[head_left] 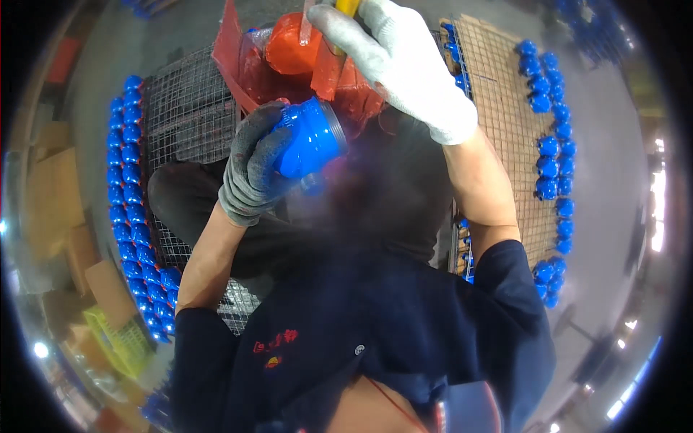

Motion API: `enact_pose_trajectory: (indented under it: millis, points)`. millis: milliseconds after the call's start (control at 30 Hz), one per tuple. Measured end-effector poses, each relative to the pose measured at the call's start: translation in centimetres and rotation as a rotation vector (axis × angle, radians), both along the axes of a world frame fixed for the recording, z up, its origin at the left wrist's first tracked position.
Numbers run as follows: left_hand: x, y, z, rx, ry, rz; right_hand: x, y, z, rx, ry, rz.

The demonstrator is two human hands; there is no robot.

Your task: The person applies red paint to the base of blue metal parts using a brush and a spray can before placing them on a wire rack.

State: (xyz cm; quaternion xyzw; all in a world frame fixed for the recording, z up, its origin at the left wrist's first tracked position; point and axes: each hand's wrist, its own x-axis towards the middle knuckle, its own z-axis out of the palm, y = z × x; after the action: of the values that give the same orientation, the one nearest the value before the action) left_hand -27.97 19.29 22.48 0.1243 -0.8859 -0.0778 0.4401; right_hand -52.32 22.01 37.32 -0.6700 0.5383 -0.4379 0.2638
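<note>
My left hand [254,162], in a dark grey glove, is closed round a glossy blue pipe fitting [307,141]. The fitting lies tilted, its bare threaded metal end [334,126] pointing right. Up and to the right, my right hand [393,61], in a white glove, grips a yellow-handled brush [346,7]. Its flat lower end [328,72] is coated red and points down toward the fitting, apart from it. Behind both hands stands a red-smeared container [231,58] with a round red tin [292,45] in it.
Wire mesh racks [188,101] lie on both sides of my legs, the right one [498,130] over tan board. Rows of blue fittings [124,173] line the far left; more blue fittings [548,169] stand at right. Cardboard boxes [58,195] and a yellow crate [119,339] sit at the left edge.
</note>
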Motion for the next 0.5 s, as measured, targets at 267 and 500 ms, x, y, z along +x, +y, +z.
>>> enact_pose_trajectory:
  millis: [267, 500]
  points:
    - [-1.1, 1.7, 1.2, 0.021, -0.030, 0.105, 0.0, 2.3, -0.5, -0.004, -0.066, 0.029]
    - [-0.6, 2.0, 0.5, 0.408, 0.080, 0.315, 0.8, 3.3, -4.3, -0.426, 0.093, 0.008]
